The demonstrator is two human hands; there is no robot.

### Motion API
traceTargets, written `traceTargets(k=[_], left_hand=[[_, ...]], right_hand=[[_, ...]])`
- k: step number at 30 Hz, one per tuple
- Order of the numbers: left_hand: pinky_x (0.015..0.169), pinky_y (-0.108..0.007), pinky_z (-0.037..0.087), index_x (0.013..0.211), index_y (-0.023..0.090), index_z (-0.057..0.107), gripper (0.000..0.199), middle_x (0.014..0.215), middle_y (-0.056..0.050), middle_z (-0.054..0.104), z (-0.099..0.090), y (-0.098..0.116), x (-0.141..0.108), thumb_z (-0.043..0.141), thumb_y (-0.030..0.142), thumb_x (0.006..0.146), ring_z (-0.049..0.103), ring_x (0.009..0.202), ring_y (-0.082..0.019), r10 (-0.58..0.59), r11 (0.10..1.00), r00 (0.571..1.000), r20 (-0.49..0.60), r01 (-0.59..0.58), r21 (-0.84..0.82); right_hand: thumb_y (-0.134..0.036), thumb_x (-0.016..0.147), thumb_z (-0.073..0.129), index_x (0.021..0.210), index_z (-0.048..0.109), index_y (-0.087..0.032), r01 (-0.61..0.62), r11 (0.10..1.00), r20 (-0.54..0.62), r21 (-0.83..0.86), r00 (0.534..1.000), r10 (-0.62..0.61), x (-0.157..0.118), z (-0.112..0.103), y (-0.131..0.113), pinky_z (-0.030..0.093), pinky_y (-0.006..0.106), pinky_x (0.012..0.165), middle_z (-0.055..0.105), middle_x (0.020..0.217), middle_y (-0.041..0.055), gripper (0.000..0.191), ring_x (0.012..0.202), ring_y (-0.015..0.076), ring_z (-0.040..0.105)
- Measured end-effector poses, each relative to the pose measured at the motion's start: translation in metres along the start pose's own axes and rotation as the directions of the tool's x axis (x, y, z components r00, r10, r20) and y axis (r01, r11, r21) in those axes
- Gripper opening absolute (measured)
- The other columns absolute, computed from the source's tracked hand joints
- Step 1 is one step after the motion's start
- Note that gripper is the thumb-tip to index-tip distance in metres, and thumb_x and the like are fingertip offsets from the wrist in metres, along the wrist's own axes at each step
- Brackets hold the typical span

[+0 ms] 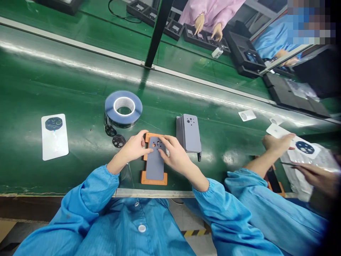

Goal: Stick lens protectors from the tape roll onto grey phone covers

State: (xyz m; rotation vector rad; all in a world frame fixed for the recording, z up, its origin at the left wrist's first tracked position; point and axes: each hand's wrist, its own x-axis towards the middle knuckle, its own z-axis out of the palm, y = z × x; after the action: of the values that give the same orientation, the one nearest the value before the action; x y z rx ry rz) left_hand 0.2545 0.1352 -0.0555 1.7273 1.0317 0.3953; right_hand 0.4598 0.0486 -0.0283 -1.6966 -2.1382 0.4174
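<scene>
A grey phone-shaped plate (155, 165) with round camera holes at its top lies in an orange fixture (154, 182) near the bench's front edge. My left hand (133, 147) is curled at the fixture's upper left, its thumb reaching onto the plate. From the other side, my right hand (178, 154) has its thumb and forefinger at the camera holes; some of its fingertips are hidden. Left of the fixture stands a roll of blue film (123, 108), with black camera-lens stickers (118, 141) on its loose end. Similar grey plates (191, 133) are stacked at the right.
A white card (55, 149) with a dark lens sticker lies at far left. Close on my right, a co-worker's hands hold another white card (293, 138) and a thin tool. A black post (157, 35) and metal rail border the far side, where others handle black trays (204, 37).
</scene>
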Motion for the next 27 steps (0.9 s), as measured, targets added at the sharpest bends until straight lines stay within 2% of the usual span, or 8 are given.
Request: traceTargets(k=[6, 11, 16, 18, 20, 23, 25, 27], left_hand=[[0.062, -0.027, 0.045, 0.139, 0.018, 0.050, 0.076, 0.075, 0.004, 0.061, 0.002, 0.001, 0.000, 0.080, 0.033, 0.071, 0.061, 0.066, -0.017, 0.002, 0.999, 1.000, -0.004, -0.002, 0.034], [0.062, -0.026, 0.044, 0.132, 0.020, 0.057, 0.051, 0.070, 0.004, 0.062, 0.006, -0.001, 0.002, 0.067, 0.035, 0.085, 0.061, 0.062, -0.015, 0.003, 0.999, 0.995, -0.103, 0.002, 0.052], [0.063, -0.026, 0.044, 0.131, 0.019, 0.059, 0.049, 0.070, 0.004, 0.063, 0.007, 0.003, 0.003, 0.067, 0.032, 0.085, 0.062, 0.064, -0.016, -0.021, 0.998, 0.992, -0.124, 0.029, 0.064], [0.064, -0.026, 0.044, 0.132, 0.019, 0.059, 0.049, 0.069, 0.004, 0.063, 0.007, 0.004, 0.003, 0.067, 0.032, 0.085, 0.063, 0.065, -0.016, -0.027, 0.997, 0.992, -0.125, 0.035, 0.062], [0.064, -0.027, 0.044, 0.132, 0.018, 0.059, 0.050, 0.069, 0.004, 0.062, 0.006, 0.005, 0.002, 0.067, 0.033, 0.085, 0.063, 0.065, -0.016, -0.031, 0.998, 0.991, -0.127, 0.038, 0.053], [0.064, -0.027, 0.044, 0.133, 0.018, 0.058, 0.052, 0.069, 0.004, 0.063, 0.007, 0.005, 0.001, 0.068, 0.033, 0.085, 0.062, 0.065, -0.016, -0.020, 0.999, 0.991, -0.133, 0.026, 0.041], [0.063, -0.027, 0.044, 0.134, 0.020, 0.056, 0.052, 0.069, 0.004, 0.063, 0.008, 0.004, 0.000, 0.067, 0.034, 0.085, 0.062, 0.065, -0.016, -0.012, 0.999, 0.989, -0.149, 0.017, 0.030], [0.062, -0.027, 0.043, 0.129, 0.022, 0.055, 0.047, 0.067, 0.006, 0.062, 0.009, 0.004, -0.001, 0.067, 0.035, 0.085, 0.062, 0.063, -0.016, -0.022, 1.000, 0.985, -0.174, 0.022, -0.001]], right_hand=[[-0.021, 0.101, 0.043, 0.148, 0.049, -0.021, 0.037, 0.989, 0.077, -0.141, 0.997, -0.026, -0.020, 0.020, -0.010, 0.038, 0.060, 0.117, 0.047, 0.156, 0.0152, 0.048, 0.146, 0.0337, 0.042], [-0.020, 0.102, 0.039, 0.154, 0.041, -0.022, -0.011, 0.988, 0.100, -0.156, 0.995, 0.027, -0.026, 0.028, -0.019, 0.034, 0.063, 0.118, 0.042, 0.160, 0.0133, 0.052, 0.150, 0.0337, 0.035], [-0.020, 0.104, 0.037, 0.156, 0.036, -0.022, -0.016, 0.994, 0.109, -0.105, 0.994, 0.028, -0.027, 0.027, -0.015, 0.029, 0.067, 0.118, 0.038, 0.162, 0.0124, 0.053, 0.152, 0.0322, 0.031], [-0.022, 0.104, 0.039, 0.155, 0.037, -0.022, -0.013, 0.998, 0.070, -0.060, 0.997, 0.017, -0.033, 0.028, -0.014, 0.031, 0.066, 0.118, 0.039, 0.161, 0.0129, 0.051, 0.152, 0.0313, 0.032], [-0.023, 0.102, 0.043, 0.150, 0.044, -0.021, -0.052, 0.998, -0.057, -0.024, 0.997, 0.051, -0.041, 0.032, -0.015, 0.035, 0.063, 0.118, 0.045, 0.157, 0.0146, 0.048, 0.149, 0.0306, 0.038], [-0.025, 0.099, 0.052, 0.141, 0.055, -0.021, -0.156, 0.987, -0.250, 0.036, 0.955, 0.160, -0.053, 0.040, -0.020, 0.042, 0.056, 0.115, 0.057, 0.145, 0.0158, 0.042, 0.140, 0.0304, 0.049], [-0.028, 0.098, 0.055, 0.137, 0.058, -0.022, -0.212, 0.971, -0.263, 0.110, 0.936, 0.234, -0.058, 0.042, -0.025, 0.045, 0.054, 0.113, 0.059, 0.142, 0.0145, 0.040, 0.137, 0.0305, 0.052], [-0.030, 0.098, 0.056, 0.135, 0.060, -0.024, -0.264, 0.939, -0.229, 0.218, 0.922, 0.312, -0.061, 0.041, -0.030, 0.045, 0.054, 0.113, 0.059, 0.144, 0.0133, 0.038, 0.135, 0.0304, 0.054]])
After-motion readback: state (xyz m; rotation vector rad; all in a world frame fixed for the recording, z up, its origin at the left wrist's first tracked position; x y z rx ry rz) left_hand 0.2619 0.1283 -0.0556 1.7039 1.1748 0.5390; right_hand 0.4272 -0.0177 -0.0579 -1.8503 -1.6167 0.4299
